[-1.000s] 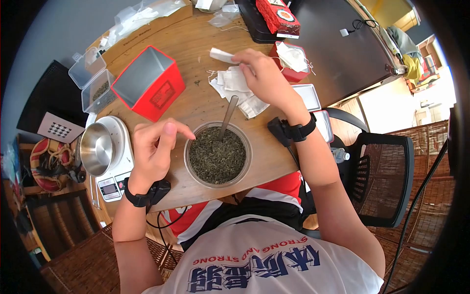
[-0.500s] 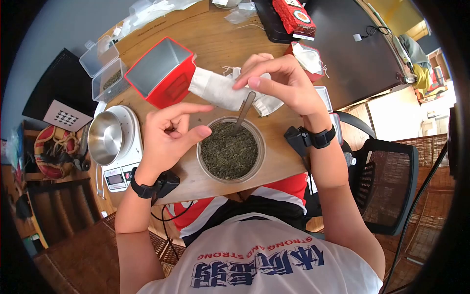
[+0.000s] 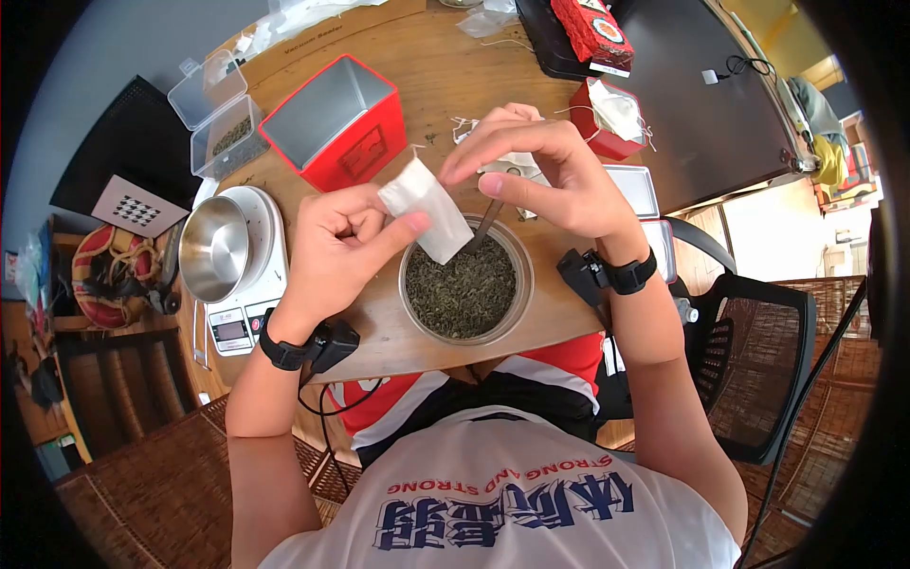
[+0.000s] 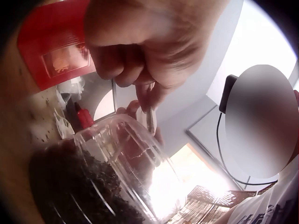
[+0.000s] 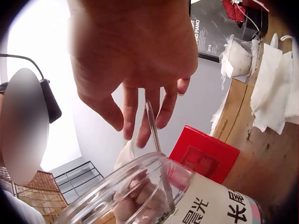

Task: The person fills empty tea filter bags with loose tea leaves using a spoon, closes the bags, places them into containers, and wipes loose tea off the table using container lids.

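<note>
My left hand (image 3: 336,242) pinches a small white drawstring tea bag (image 3: 434,211) between thumb and fingers, tilted over the near tub. Close by the bag's upper end is my right hand (image 3: 564,180), its fingers stretched out and thumb apart. Beneath both hands stands a clear round plastic tub (image 5: 201,198) of dried green tea leaves (image 3: 460,296). A metal spoon (image 5: 153,128) leans in the leaves, its handle rising under the right hand's fingers. More flat white bags (image 5: 273,88) lie behind the tub, partly hidden by the right hand in the head view.
A red tin (image 3: 384,133) stands open beyond the left hand. To the left are a white scale (image 3: 270,266) with a steel bowl (image 3: 213,248) and a clear box (image 3: 232,147) holding leaves. A small red box (image 3: 592,123) of white bags stands at the right.
The right hand has brought one bag from the pile toward the tub. The left hand has taken hold of it, and the right hand's fingers have come off it.
</note>
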Tool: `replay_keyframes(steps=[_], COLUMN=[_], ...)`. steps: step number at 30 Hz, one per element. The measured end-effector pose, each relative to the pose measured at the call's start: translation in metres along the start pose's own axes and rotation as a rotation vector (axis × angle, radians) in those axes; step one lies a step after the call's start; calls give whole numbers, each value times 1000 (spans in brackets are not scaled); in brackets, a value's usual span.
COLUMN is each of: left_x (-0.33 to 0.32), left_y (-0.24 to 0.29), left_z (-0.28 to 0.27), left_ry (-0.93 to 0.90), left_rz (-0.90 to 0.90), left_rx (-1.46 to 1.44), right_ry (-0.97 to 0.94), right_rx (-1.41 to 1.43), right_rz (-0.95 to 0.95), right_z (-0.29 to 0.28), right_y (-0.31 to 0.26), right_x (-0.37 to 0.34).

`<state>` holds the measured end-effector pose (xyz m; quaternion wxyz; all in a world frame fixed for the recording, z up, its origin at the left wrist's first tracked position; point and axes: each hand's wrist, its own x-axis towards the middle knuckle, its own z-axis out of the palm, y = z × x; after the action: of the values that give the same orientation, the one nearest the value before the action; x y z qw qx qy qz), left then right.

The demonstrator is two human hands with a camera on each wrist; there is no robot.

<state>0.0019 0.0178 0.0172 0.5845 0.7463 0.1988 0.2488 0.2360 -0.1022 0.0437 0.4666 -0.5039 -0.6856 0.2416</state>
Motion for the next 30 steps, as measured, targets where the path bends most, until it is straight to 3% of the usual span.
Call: replay_keyframes(steps=[2,8,15,20,22,25,30], left_x=[-1,0,0,0,-1,-1,-2], left_y=[-5,-5,-3,-2,-1,3,2], left_z=[1,0,1,0,-2,0,-1], left_ry=[-20,-89,-130,-173,-261,-281,-144], left_rz=[-8,101,72,45,146,160,250], left_rx=[15,141,134,126,122,179,195], right_ry=[96,-29,22,-1,33,89,165], right_rx=[6,-279,-300,-168,-170,-120,26], right_rz=[-50,-125,-153,-143,-119,-76,-62], right_z=[6,9,16,19,17,13,6], right_y=[-3,-20,-21,-13,-16,-15,-7], right_x=[1,1,1,-1,0,-1,-1])
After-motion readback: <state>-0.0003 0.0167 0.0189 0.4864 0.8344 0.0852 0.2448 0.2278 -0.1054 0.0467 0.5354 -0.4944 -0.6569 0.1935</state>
